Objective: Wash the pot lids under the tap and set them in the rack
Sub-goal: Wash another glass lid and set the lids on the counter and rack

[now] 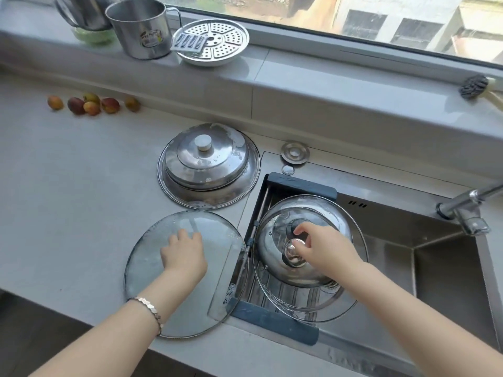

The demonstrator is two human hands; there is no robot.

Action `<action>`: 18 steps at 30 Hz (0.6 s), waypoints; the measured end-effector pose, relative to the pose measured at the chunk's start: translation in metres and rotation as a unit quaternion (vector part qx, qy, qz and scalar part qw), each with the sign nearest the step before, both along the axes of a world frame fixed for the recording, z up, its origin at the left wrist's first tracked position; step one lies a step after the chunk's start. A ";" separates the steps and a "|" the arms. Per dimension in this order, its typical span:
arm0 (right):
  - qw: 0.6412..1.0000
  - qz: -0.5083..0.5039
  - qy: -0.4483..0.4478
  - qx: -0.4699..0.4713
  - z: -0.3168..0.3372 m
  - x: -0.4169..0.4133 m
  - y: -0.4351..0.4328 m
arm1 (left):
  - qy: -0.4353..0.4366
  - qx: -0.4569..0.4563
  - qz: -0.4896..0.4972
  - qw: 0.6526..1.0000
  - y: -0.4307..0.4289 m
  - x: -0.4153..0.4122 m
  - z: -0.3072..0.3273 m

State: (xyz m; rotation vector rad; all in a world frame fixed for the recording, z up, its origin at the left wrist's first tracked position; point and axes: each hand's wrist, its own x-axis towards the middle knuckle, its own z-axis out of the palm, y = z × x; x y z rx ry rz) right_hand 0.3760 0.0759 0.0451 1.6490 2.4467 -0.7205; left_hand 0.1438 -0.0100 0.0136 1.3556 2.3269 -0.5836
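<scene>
Two bare forearms, no sleeves. A slim metal link bracelet [148,308] circles the wrist of the left hand [183,255]; the right hand [326,247] wears nothing.

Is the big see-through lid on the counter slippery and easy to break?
Probably slippery: the glass lid under the left hand looks wet and soapy. Glass likely stays stiff but could crack if dropped. Its edge overhangs the sink, so a push might tip it.
</scene>
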 end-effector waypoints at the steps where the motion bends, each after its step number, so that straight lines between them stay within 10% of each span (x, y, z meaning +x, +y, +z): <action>1: 1.000 -0.001 0.017 -0.003 0.002 0.001 -0.004 | -0.006 -0.020 0.018 1.000 0.000 -0.005 -0.003; 18: 0.995 -0.026 0.059 -0.073 -0.006 0.015 -0.041 | 0.061 -0.071 -0.270 0.958 0.005 -0.027 -0.008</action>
